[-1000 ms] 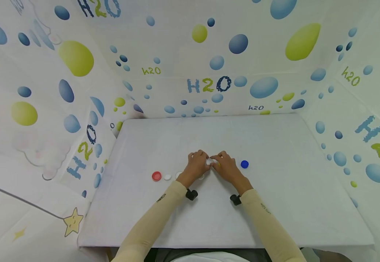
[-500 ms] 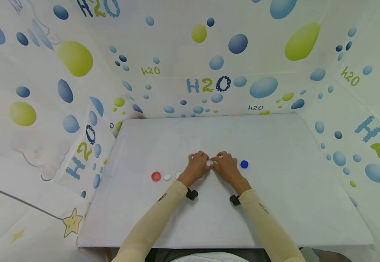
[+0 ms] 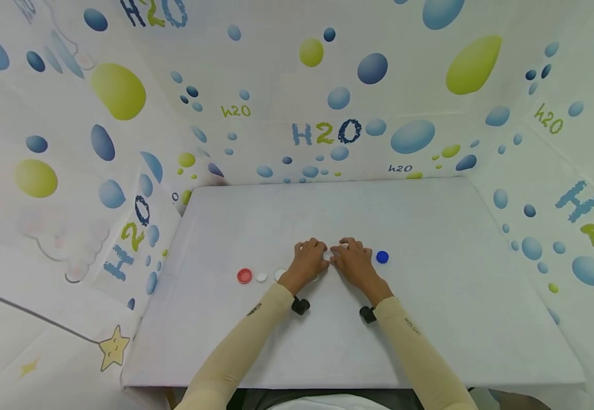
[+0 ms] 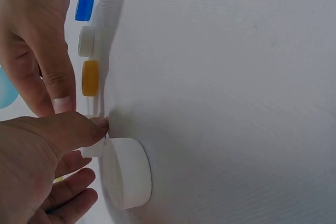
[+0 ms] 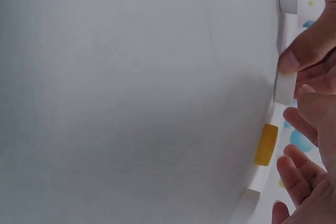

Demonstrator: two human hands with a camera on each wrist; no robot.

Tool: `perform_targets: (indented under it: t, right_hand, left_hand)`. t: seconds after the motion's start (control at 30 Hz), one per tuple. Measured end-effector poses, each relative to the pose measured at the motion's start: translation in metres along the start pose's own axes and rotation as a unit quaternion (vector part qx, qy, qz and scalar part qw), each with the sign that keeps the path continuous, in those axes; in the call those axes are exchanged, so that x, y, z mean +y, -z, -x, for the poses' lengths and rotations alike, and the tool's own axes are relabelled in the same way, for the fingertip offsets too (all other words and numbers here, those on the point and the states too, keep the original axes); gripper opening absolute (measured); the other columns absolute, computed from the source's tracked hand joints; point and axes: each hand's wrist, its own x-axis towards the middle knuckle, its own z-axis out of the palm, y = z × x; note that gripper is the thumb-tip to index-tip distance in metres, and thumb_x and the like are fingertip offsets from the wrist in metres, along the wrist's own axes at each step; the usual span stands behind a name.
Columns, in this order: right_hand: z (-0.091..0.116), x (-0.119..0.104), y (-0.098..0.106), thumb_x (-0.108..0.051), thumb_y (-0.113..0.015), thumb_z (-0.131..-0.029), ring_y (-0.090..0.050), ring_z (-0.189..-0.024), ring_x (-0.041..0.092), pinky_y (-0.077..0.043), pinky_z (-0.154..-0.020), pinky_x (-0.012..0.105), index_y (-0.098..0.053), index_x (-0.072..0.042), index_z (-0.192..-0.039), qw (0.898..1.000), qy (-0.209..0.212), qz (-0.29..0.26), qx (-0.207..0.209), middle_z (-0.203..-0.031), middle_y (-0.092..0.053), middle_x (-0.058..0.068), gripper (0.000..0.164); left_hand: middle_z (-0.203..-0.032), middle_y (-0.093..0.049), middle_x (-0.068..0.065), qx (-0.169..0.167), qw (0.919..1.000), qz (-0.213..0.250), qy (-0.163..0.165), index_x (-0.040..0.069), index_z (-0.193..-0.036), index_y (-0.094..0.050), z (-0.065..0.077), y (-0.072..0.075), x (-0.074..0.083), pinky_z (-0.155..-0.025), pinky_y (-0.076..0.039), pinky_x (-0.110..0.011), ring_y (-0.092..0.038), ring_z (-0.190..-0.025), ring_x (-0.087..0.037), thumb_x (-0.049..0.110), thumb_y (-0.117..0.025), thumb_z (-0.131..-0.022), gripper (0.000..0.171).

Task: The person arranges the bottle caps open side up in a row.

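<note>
Plastic all along here: the pinched white cap (image 5: pixel 285 92) looks smooth and matt, the wide white lid (image 4: pixel 131 174) just as smooth and dull. Over to the yellow cap (image 4: pixel 90 78), smooth plastic with a soft sheen, and the blue cap (image 4: pixel 84 7), a touch glossier. The red lid (image 3: pixel 244 276) looks plastic too. Underneath, the worktop (image 3: pixel 430 330) shows matt white cloth, finely textured up close, while the beige sleeves (image 3: pixel 245 347) look like smooth, matt fabric.
</note>
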Motion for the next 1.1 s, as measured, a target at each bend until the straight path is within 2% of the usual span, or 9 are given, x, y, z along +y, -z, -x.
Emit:
perform_targets:
  t: [0.4, 0.87, 1.1]
  right_hand:
    - [0.003, 0.011, 0.017, -0.034, -0.067, -0.105, -0.049, -0.134, 0.041, -0.035, -0.102, 0.065, -0.064, -0.017, -0.144, 0.999, -0.041, -0.021, -0.002, -0.153, -0.048, 0.018, 0.043]
    - [0.013, 0.020, 0.027, -0.036, -0.079, -0.096, -0.048, -0.135, 0.043, -0.035, -0.102, 0.065, -0.064, -0.013, -0.142, 0.998, -0.048, -0.030, 0.001, -0.152, -0.049, 0.019, 0.053]
    - [0.016, 0.024, 0.029, -0.033, -0.081, -0.094, -0.048, -0.135, 0.042, -0.035, -0.101, 0.063, -0.067, -0.012, -0.137, 0.998, -0.053, -0.037, -0.004, -0.152, -0.049, 0.019, 0.050]
  left_hand:
    - [-0.141, -0.057, -0.014, 0.008, 0.9993, 0.035, -0.013, 0.008, -0.141, -0.060, -0.001, 0.007, 0.011, -0.115, -0.037, -0.056, -0.054, -0.136, -0.033, 0.035, -0.074, -0.101, 0.051]
    - [-0.140, -0.057, -0.010, -0.007, 0.9993, -0.010, -0.034, 0.013, -0.140, -0.062, -0.009, 0.006, 0.030, -0.114, -0.038, -0.052, -0.056, -0.134, -0.030, 0.032, -0.077, -0.098, 0.048]
    - [-0.140, -0.059, -0.009, -0.007, 0.9989, -0.036, -0.031, 0.014, -0.138, -0.065, -0.014, 0.003, 0.037, -0.112, -0.040, -0.052, -0.058, -0.132, -0.029, 0.031, -0.074, -0.099, 0.043]
